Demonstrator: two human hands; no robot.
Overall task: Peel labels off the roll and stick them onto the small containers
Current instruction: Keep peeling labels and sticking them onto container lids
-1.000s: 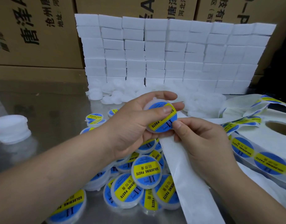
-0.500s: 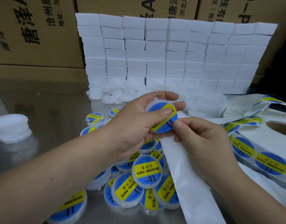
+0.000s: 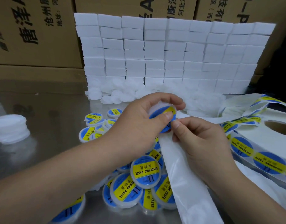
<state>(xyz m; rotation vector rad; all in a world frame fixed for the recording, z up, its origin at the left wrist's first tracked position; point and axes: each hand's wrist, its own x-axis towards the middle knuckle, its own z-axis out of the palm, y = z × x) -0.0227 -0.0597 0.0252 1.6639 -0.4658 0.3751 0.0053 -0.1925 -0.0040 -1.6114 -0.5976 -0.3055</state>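
My left hand (image 3: 139, 120) grips a small round white container (image 3: 161, 113) above the table, its thumb pressing the blue and yellow label on the lid. My right hand (image 3: 202, 143) pinches the lower edge of that label and the white backing strip (image 3: 184, 175) that trails down toward me. The label roll (image 3: 268, 143) lies at the right, with a band of blue and yellow labels running off it. A pile of labelled containers (image 3: 145, 172) sits under my hands.
Several unlabelled white containers (image 3: 116, 92) lie heaped at the foot of a wall of stacked white boxes (image 3: 171, 52). A stack of white lids (image 3: 10, 128) stands at the left on the steel table (image 3: 47, 110). Cardboard cartons (image 3: 34, 29) stand behind.
My left hand has tilted the container so more of the label is hidden by its thumb. My right thumb has moved up onto the label's lower edge.
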